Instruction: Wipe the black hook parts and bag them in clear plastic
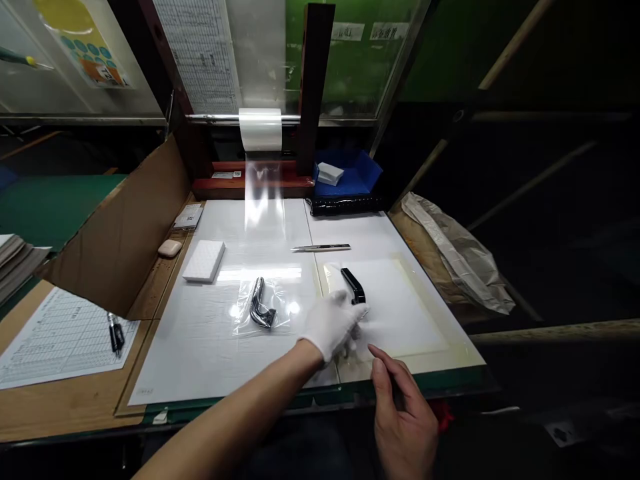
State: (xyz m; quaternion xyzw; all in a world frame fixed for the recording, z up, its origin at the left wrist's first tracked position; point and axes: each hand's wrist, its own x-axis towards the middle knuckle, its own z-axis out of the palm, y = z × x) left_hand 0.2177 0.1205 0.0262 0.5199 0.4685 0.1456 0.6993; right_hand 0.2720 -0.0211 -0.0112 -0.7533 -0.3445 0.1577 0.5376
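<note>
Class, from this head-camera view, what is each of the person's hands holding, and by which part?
The gloved left hand is against the lower end of the black handle, but whether it grips it cannot be told. The bare right hand visibly holds nothing.

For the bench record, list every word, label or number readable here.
Nothing can be quoted: the two white labels on the green panel are too blurred, and the printed grid sheet, the hanging chart and the small code label on the red ledge are too small to read.
</note>
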